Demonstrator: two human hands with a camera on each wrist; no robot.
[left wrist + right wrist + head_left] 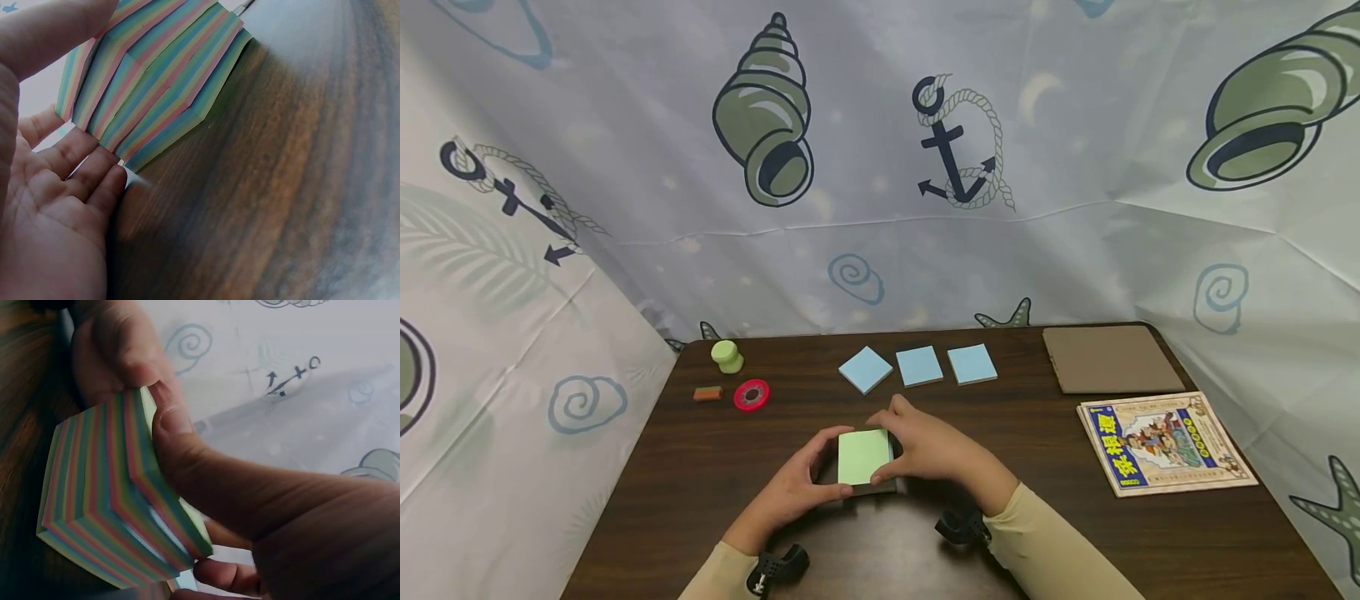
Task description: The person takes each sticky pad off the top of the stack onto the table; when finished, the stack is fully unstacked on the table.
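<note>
Squarely flat, note block (862, 456); green face upward.

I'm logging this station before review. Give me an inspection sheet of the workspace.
Surface: dark wood table.
Job's things: striped note block, green sheet on top, held between both hands; three blue notes in a row behind it.
Clutter: green stamp, red tape roll, small eraser, brown pad, picture book.
Grip: left hand and right hand both clasp the block.
Cables: nothing seen.
Surroundings: nautical-print cloth.
</note>
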